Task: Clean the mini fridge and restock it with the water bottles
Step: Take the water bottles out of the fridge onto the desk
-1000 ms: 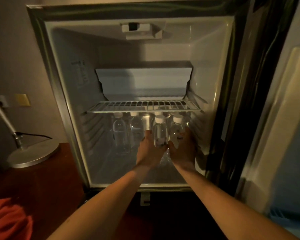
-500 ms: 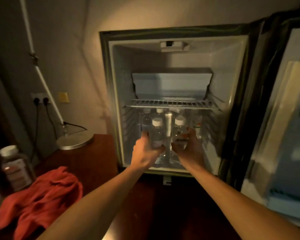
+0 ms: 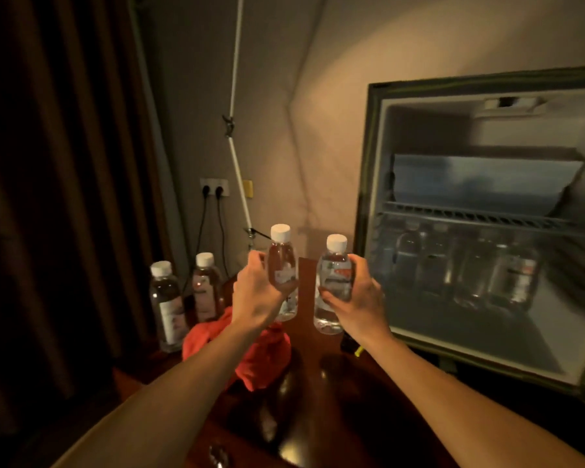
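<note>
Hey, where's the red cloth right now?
In the head view the red cloth lies bunched on the dark wooden tabletop, lower centre-left, just right of two standing water bottles and below the left hand.

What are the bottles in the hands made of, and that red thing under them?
The bottle in the left hand and the bottle in the right hand look like clear, shiny plastic: you see through them, and the white caps look plastic too. The red thing seems to be soft cloth, crumpled into matte folds.
</note>
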`<state>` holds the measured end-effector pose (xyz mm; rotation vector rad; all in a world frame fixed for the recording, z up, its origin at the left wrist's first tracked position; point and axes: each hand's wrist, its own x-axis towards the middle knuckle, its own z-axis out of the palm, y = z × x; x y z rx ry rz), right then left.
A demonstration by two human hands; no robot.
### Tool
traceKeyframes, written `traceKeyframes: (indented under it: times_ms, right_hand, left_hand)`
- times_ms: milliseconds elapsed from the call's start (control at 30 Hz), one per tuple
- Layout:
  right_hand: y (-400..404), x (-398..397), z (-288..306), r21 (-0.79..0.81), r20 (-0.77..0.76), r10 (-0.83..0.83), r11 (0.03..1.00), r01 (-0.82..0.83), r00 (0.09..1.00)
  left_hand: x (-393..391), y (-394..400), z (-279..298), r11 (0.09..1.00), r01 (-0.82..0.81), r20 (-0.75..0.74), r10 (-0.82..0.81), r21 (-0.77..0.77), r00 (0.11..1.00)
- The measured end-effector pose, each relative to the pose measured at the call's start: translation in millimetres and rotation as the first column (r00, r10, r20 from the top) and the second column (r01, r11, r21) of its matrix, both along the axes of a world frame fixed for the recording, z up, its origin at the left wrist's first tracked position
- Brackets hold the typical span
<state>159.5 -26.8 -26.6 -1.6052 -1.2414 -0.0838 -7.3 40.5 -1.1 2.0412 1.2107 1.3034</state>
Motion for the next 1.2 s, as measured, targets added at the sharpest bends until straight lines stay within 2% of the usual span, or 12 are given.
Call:
traceKeyframes:
  times_ms: [100,233,433,633,733,1033,1200]
  right_hand:
    - [35,-12,2,0.005,-0.032,0.014,1.0,-0.014,0.999]
    - [89,-16,-2,0.011,-0.106,0.044,0.999,-0.043,0.993]
    - [155,-15,-19,-0.04,-0.062,0.123,0.991,-0.126,0.99]
    - [199,-15,-40,-0.08,-0.109,0.217,0.971,-0.226,0.97]
    - [215,-19,-49,-0.103,-0.131,0.258,0.957,-0.272,0.957]
    - [225,-22,-45,-0.149,-0.146,0.311,0.931,-0.332,0.939]
    - [217,-19,-40,-0.182,-0.098,0.295,0.933,-0.309,0.95]
  left_hand:
    - [-14,29,-2,0.996,-0.093,0.009,0.093,-0.014,0.996]
    - [-11,68,-15,0.989,-0.125,0.003,0.126,-0.079,0.992]
    - [15,111,-36,0.97,-0.168,0.032,0.177,-0.173,0.984]
    - [27,143,-53,0.927,-0.251,0.032,0.27,-0.279,0.962]
    - [27,150,-64,0.904,-0.29,0.007,0.307,-0.315,0.952]
    - [28,147,-67,0.9,-0.344,-0.068,0.338,-0.267,0.939]
    - [26,140,-63,0.9,-0.341,-0.095,0.327,-0.271,0.94]
